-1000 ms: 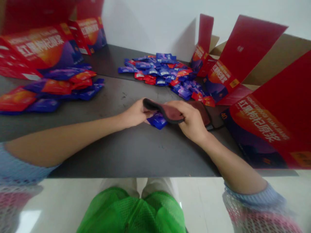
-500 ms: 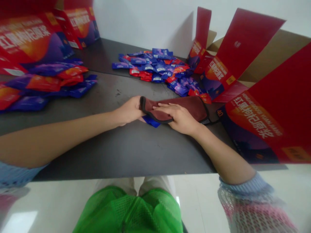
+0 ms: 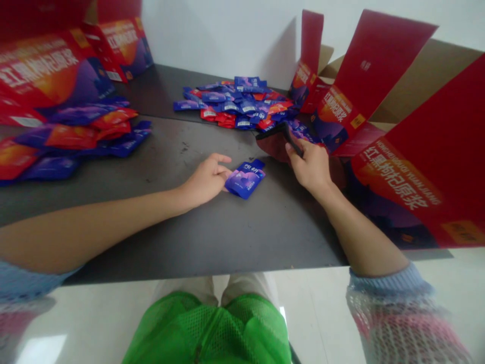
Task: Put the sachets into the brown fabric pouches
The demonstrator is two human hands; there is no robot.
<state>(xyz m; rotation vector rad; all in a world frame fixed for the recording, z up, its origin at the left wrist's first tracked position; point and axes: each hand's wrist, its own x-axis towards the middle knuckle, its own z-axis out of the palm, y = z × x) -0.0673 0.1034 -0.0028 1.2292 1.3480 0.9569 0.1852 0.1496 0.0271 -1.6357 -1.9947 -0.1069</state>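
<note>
My left hand [image 3: 206, 184]: thumb and fingers loosely bent, fingertips at left edge of blue pouch [image 3: 245, 178]; grip on it, can't tell. Pouch near table [image 3: 212, 237] middle, between my hands. My right hand [image 3: 312, 167]: thumb and fingers pinching edge of brown cloth [image 3: 275, 145], cloth lifted and folded, in front of pouch pile [image 3: 242, 103].

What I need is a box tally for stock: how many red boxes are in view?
5. On the left, a near box and a far box; on the right, a front box, a middle box and a back box. More may be hidden behind.
</note>
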